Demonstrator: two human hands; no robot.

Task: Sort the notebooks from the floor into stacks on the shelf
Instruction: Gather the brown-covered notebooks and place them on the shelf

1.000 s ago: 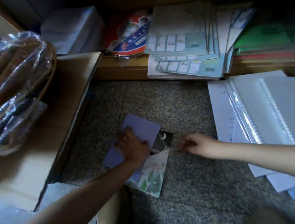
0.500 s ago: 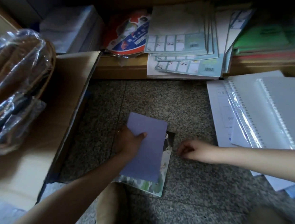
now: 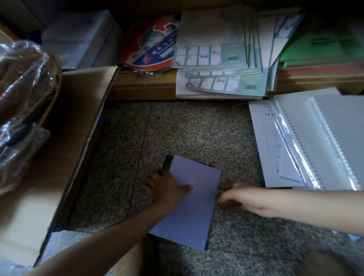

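Between hands (image 3: 167,189), purple notebook's (image 3: 192,200) edges.

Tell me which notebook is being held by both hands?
The purple notebook on the floor: the left hand grips its left edge, the right hand its right. The others lie untouched.

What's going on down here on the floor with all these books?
A person is gathering notebooks off the granite floor. The left hand grips a purple notebook with the thumb on its cover, a darker booklet peeking out beneath. The right hand touches the notebook's right edge. Stacks of workbooks already sit on the low shelf, and spiral notebooks still lie on the floor.
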